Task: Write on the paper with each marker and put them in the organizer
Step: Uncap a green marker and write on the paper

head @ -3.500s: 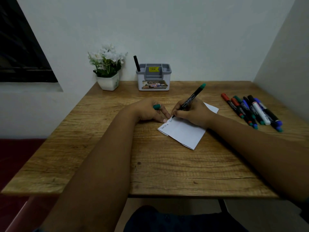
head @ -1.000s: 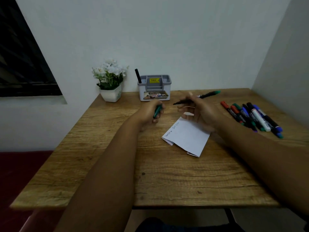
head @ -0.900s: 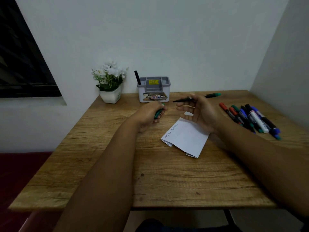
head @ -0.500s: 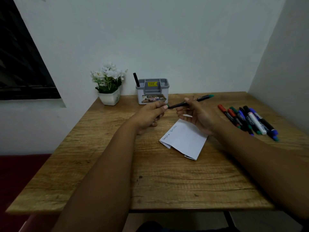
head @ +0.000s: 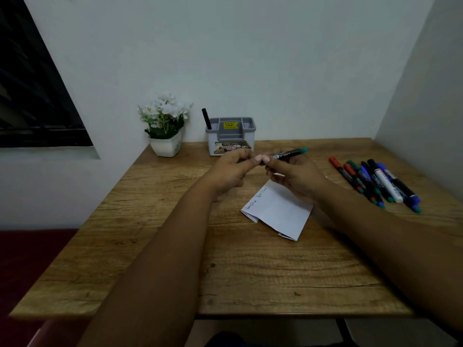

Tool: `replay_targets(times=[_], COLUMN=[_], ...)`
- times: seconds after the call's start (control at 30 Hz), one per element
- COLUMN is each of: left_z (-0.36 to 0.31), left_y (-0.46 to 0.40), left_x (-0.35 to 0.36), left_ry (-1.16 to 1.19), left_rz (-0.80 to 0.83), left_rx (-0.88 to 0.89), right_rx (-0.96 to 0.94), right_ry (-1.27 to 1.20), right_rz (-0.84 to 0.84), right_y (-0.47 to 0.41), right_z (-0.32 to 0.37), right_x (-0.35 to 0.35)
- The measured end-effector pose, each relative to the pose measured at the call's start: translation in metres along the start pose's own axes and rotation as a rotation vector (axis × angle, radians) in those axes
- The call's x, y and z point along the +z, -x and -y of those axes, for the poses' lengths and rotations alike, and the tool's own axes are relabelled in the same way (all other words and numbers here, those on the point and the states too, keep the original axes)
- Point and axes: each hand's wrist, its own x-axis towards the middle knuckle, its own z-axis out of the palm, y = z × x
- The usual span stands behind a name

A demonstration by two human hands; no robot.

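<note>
My right hand holds a black marker with a green end level above the table. My left hand meets it at the tip end, fingers closed around the green cap, of which only a sliver shows. Below the hands lies the folded white paper with handwriting along its left edge. The grey organizer stands at the back against the wall, one black marker upright in its left slot. Several loose markers lie in a row at the right.
A white pot of white flowers stands left of the organizer. The wooden table fits into a corner, walls behind and to the right. A dark window is at the left.
My right hand lifted the marker off the paper and turned it level. My left hand rose with the green cap and came to the marker's tip; the hands now touch.
</note>
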Motion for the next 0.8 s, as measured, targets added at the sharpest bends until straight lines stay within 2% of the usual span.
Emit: replay_targets(times=[0.13,0.33,0.4,0.47,0.53,0.6,0.67,0.73,0.8], left_z=[-0.001,-0.007,-0.012,-0.013,-0.009,-0.003,0.0,0.001,0.002], left_y=[0.0,0.0,-0.003,-0.006,-0.008,-0.008,-0.008,-0.008,-0.01], left_x=[0.001,0.003,0.001,-0.006,-0.013,-0.02,-0.023,-0.027,-0.032], left_ry=[-0.009,0.032,-0.02,-0.081,-0.141,-0.178,-0.205,-0.212,-0.159], left_rz=[-0.037,-0.068,-0.112,-0.223,-0.335,-0.368,-0.359,-0.369,-0.392], left_rx=[0.031,-0.02,-0.018,0.02,0.076,0.108,0.126,0.147,0.156], right_rx=[-0.014,0.007,0.042,0.032,-0.133,-0.378,-0.534,-0.594,-0.608], right_ry=[-0.008,0.053,0.115,0.237,0.596,1.043,1.333,1.463,1.444], right_rz=[0.009,-0.024,-0.159,-0.354,-0.433,-0.341,-0.167,-0.048,0.001], right_y=[-0.001,-0.004,-0.008,-0.012,-0.014,-0.015,-0.019,-0.027,-0.036], right_z=[-0.001,0.001,0.003,0.006,0.008,0.008,0.006,0.006,0.01], right_x=[0.002,0.001,0.0,-0.006,-0.011,-0.009,0.002,0.016,0.026])
